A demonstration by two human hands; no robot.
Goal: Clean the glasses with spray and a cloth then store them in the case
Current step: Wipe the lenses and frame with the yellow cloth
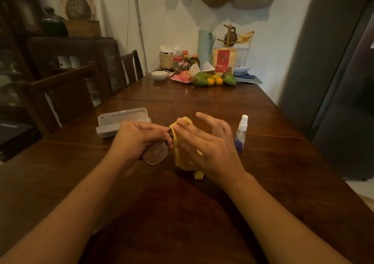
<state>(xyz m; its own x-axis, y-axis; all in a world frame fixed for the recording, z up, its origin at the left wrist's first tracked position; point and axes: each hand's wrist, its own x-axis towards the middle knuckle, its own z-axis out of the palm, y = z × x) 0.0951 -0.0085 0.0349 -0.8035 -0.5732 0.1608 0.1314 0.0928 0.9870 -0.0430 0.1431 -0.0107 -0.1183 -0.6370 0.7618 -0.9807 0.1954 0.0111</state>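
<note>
Dark wooden table (pixel 202 213) is filling the lower view, and the work is taking place above its middle. The glasses (pixel 156 153) are being held just above the tabletop, between the two hands, with one dark-rimmed lens showing below the left hand (pixel 139 136). The left hand's fingers are curling round the frame and gripping it. The other lens is sitting hidden inside a yellow cloth (pixel 181 161), which is draping down toward the table. The right hand (pixel 204 144) is pinching this cloth between thumb and forefinger, while its remaining fingers are spreading out loosely and holding nothing. A clear plastic case (pixel 121 118) is lying open on the table just behind the left hand. A small spray bottle (pixel 241 131) with a white nozzle is standing upright just beside the right hand, apart from it. Farther back, a white bowl (pixel 159 75), fruit (pixel 202 78), jars and a woven basket (pixel 168 60) are crowding the far end of the table. A wooden chair (pixel 131 65) is standing at the left side.
</note>
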